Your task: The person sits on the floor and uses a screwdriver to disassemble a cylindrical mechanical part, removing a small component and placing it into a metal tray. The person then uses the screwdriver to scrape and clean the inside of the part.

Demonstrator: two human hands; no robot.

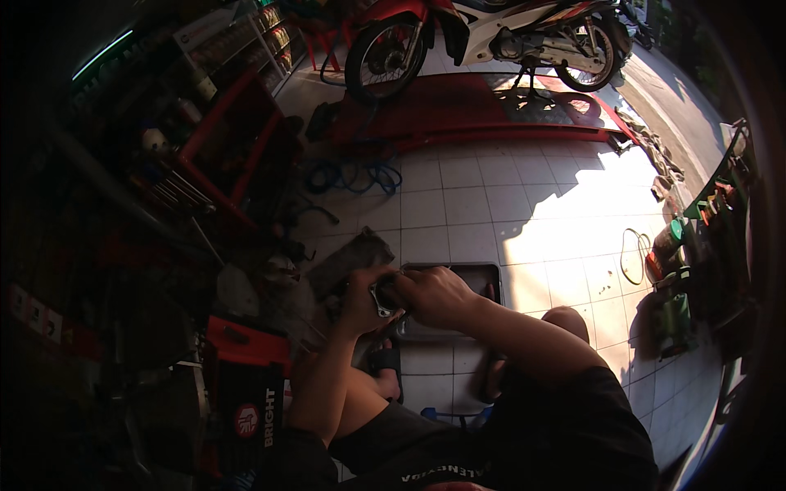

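Observation:
In front of me, above a grey rectangular tray [496,282] on the floor, both hands are close together. My left hand [362,301] is closed around a small metal part [382,309] with a pale flanged edge and a dark middle; its exact kind is unclear. My right hand [435,296] presses against the top right of the same part with its fingers bent. Its fingertips are partly hidden, and much of the part is covered by the fingers. A grey, cloth-like piece [352,260] lies just beyond my left hand.
A red and white motorcycle [491,37] stands on a red platform [442,114] at the far side. Blue hose [352,176] is coiled on the tiles [467,204]. A red tool cart [237,155] is at left, a red case [246,344] nearer. Green-capped jar [673,233] and racks line the right.

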